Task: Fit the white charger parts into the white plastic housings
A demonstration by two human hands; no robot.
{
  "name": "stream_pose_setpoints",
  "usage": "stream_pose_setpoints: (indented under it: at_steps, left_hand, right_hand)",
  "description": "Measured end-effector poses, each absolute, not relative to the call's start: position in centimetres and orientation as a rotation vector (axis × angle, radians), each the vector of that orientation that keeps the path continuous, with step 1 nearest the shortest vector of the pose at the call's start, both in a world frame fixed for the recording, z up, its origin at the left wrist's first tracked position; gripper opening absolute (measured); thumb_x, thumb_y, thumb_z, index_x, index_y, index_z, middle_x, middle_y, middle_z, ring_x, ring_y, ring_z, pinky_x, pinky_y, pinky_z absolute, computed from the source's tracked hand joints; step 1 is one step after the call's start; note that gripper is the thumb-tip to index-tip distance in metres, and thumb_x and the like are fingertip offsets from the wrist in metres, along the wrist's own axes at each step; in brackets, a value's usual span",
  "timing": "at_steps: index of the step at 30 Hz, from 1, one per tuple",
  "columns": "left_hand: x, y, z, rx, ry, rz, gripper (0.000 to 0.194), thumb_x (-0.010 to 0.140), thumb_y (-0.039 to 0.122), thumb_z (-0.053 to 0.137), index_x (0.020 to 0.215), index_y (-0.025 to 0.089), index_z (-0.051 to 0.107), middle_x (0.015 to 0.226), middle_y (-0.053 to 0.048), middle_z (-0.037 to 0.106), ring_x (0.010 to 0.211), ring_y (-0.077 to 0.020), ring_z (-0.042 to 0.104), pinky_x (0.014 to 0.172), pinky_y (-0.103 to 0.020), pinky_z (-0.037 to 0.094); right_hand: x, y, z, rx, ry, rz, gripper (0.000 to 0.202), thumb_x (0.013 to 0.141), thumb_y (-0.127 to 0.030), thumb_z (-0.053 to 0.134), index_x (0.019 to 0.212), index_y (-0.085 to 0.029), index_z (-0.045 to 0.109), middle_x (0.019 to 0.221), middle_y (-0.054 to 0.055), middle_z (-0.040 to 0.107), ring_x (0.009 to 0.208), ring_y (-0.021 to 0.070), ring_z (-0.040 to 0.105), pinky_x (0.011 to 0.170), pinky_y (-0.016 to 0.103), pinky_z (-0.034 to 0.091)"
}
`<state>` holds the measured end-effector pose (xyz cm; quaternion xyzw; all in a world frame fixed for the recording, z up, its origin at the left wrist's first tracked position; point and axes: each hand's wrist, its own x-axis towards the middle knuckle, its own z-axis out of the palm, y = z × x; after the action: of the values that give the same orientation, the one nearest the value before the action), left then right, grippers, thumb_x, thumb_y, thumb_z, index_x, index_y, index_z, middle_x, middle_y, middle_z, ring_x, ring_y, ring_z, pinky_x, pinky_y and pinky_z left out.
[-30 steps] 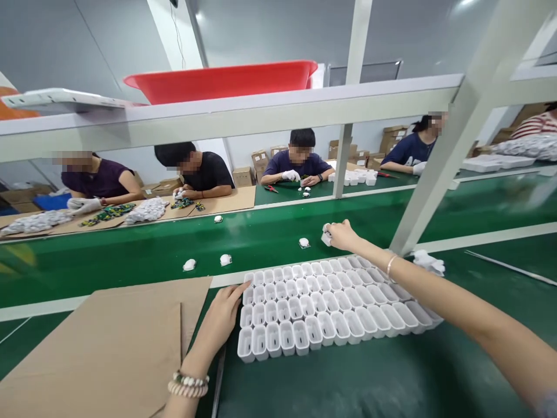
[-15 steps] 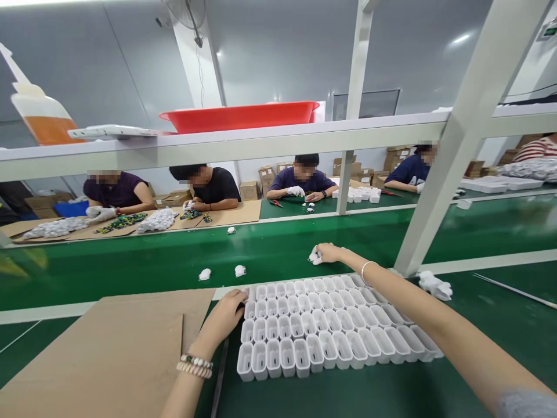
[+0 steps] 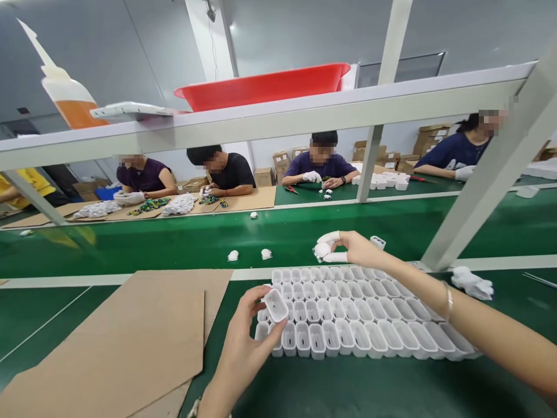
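Note:
My left hand [image 3: 248, 342] holds one white plastic shell [image 3: 277, 304] up above the near left corner of a block of several white shells [image 3: 365, 313] standing in rows on the green bench. My right hand [image 3: 348, 248], with white finger cots on two fingers, is stretched out over the green conveyor belt and pinches a small white part [image 3: 322, 250]. Another white shell [image 3: 378, 241] lies on the belt just behind that hand. Two small white parts [image 3: 233, 255] [image 3: 266, 253] lie on the belt to the left.
Brown cardboard sheets [image 3: 130, 342] lie at the left on the bench. A crumpled white glove [image 3: 472, 283] rests by a slanted white frame post [image 3: 487, 180]. Across the belt [image 3: 174, 244] sit several people at work. A red tub [image 3: 265, 87] stands on the overhead shelf.
My left hand left the block's edge and lifted one white shell. My right hand picked up a small white part from the belt and raised it. The view shifted left.

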<state>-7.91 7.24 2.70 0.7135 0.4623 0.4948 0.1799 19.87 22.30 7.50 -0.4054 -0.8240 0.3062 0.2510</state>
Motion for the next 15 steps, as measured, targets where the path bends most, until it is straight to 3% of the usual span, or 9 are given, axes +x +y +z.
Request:
stream_pose_setpoints:
  at_steps: [2,6,15]
  left_hand:
    - [-7.5,6.7,2.8,2.121,1.344,1.363,0.041,0.087,0.021,0.061,0.125,0.026,0.046,0.122,-0.009,0.058,0.112,-0.021,0.061,0.091,-0.031,0.054]
    - [-7.7,6.2,2.9,2.445,1.303,1.284,0.044,0.09,0.014,0.054,0.132,0.027,0.048,0.126,-0.007,0.059,0.12,-0.0196,0.056,0.098,-0.029,0.05]
    - [-7.6,5.6,2.6,2.584,1.378,1.193,0.041,0.096,0.025,0.051,0.137,0.027,0.046,0.126,-0.007,0.06,0.118,-0.0193,0.057,0.095,-0.028,0.051]
  right_hand:
    - [18.9,18.1,8.1,-0.977,-2.203,0.848,0.043,0.078,-0.041,0.072,0.113,-0.017,0.064,0.1,0.005,0.068,0.09,0.0184,0.064,0.086,0.034,0.052]
    - [17.0,12.2,8.0,-0.626,-2.176,0.66,0.034,0.084,-0.031,0.07,0.116,-0.022,0.065,0.087,0.003,0.065,0.078,0.0151,0.059,0.072,0.03,0.052]
    - [15.9,11.4,6.5,-0.484,-2.131,0.615,0.042,0.084,-0.019,0.07,0.124,-0.025,0.06,0.087,0.003,0.062,0.083,0.0157,0.054,0.072,0.027,0.05]
